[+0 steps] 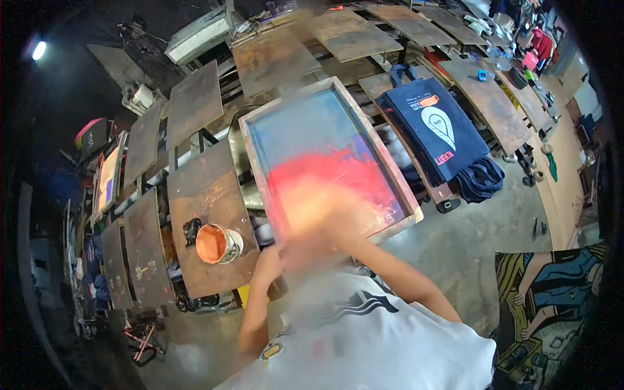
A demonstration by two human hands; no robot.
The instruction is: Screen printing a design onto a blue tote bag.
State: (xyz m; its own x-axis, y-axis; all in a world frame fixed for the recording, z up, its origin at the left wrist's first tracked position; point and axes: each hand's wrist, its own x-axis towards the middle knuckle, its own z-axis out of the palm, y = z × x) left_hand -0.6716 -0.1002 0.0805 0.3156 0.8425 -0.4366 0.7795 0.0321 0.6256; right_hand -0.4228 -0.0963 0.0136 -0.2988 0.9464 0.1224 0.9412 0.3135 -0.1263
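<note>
A wooden-framed printing screen (260, 170) lies tilted in front of me. Red and orange ink is spread over the near half of its mesh, and the far half looks blue-grey. At the frame's near left corner is my left hand (269, 261), touching or very close to the wood. My right hand (341, 231) reaches over the near edge of the screen. A hazy smear in the middle of the picture covers the fingers of both hands, so whatever they hold is hidden. Left of the screen, a tub of orange ink (218, 244) stands on a brown board.
Dark blue printed tote bags (432, 127) lie stacked on a board to the right, with their straps hanging over the near end. Several brown print boards (273, 58) stand in rows behind and at the left. A small blue device (482, 76) rests on one board.
</note>
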